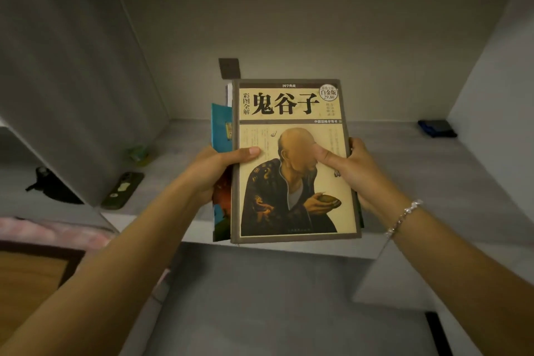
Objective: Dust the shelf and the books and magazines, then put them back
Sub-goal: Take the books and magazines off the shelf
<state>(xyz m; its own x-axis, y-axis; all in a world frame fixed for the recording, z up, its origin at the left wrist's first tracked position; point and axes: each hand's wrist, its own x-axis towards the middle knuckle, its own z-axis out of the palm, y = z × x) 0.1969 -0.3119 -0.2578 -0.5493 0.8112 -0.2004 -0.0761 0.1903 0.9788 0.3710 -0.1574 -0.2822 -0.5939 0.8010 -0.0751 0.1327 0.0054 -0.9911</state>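
Observation:
I hold a stack of books and magazines (291, 182) in front of the grey shelf (419, 182), above its front edge. The top book has a tan cover with large black characters and a painted robed figure. Thinner magazines (221, 127) with teal and orange covers stick out on the stack's left side. My left hand (222, 170) grips the left edge, thumb on the cover. My right hand (349, 170) grips the right edge, thumb pressed on the cover; a bead bracelet is on that wrist.
A dark blue folded cloth (437, 128) lies at the shelf's back right. A small dark plate (229, 67) is on the back wall. Left, past the grey side panel (72, 95), lie a phone-like case (123, 189), a small green item (139, 154) and a black object (49, 185).

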